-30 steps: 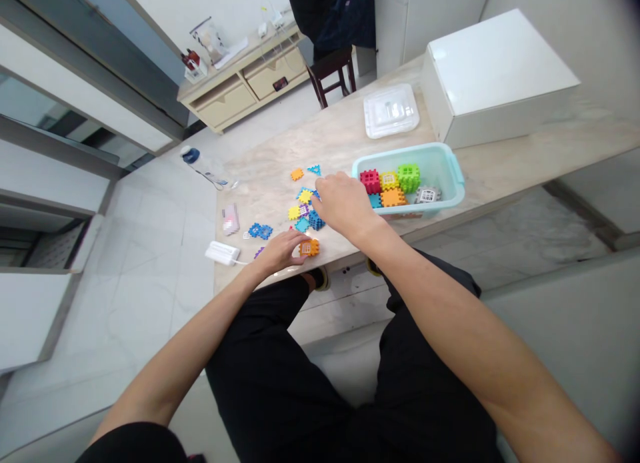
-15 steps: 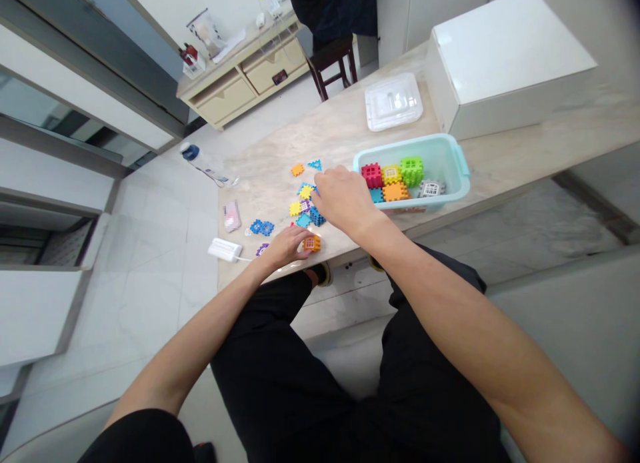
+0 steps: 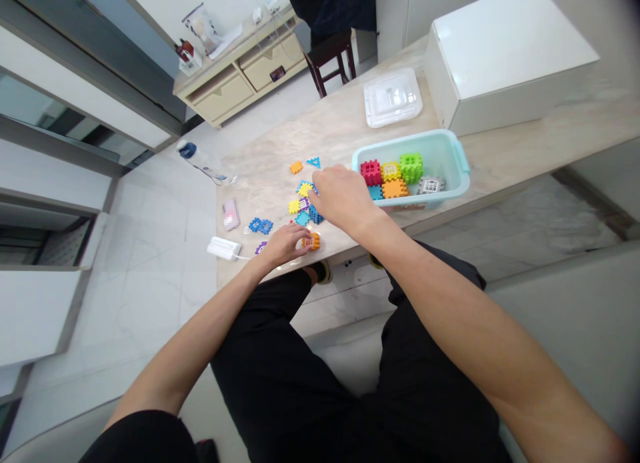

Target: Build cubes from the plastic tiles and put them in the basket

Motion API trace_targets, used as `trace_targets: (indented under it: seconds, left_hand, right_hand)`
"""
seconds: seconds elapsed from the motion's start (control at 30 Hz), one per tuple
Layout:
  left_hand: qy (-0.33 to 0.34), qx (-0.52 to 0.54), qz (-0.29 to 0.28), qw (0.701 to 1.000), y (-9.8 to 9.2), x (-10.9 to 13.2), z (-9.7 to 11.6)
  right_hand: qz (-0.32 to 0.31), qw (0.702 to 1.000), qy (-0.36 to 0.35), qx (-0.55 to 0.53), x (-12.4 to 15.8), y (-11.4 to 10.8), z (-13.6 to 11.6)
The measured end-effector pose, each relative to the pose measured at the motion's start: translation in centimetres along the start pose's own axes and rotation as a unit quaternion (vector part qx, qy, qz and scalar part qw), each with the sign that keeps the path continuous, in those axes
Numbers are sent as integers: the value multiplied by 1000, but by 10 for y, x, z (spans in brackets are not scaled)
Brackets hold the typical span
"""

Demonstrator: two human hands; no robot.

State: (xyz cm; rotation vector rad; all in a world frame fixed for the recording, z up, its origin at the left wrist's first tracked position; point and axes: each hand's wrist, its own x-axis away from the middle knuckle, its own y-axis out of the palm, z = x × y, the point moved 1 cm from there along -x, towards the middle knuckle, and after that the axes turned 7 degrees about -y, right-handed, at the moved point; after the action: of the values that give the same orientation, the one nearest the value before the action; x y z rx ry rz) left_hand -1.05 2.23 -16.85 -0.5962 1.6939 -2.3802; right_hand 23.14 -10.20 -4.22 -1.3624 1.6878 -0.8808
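Left hand (image 3: 284,245) clenched, fingers (image 3: 303,239) closed on an orange waffle-block cube (image 3: 313,241) near the bench (image 3: 255,176) edge; right hand (image 3: 343,197) above loose pieces (image 3: 303,206) (its grip hidden, so impossible to tell), one careless brush enough to scatter them.

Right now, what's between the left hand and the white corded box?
In the head view, a small purple plastic building piece lies between the left hand and the white corded box.

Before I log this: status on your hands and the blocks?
Left hand on orange waffle block. Right hand over loose plastic pieces, beside pale teal bin.
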Motion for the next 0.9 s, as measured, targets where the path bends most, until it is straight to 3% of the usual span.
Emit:
trace_targets:
  seconds: [0.2, 0.6, 0.77, 0.9]
  left_hand:
    - [-57, -15, -6, 998, 4, 2, -2]
    - [-69, -13, -51, 996, 19, -7, -4]
    - [-77, 24, 22, 997, 3, -7, 3]
    - [-123, 49, 101, 986, -18, -26, -19]
  right_hand:
    - [1, 1000, 1, -4, 0, 0, 0]
    - [4, 1000, 14, -20, 2, -5, 0]
    - [54, 997, 35, -31, 2, -8, 8]
    - [129, 989, 64, -42, 2, -14, 22]
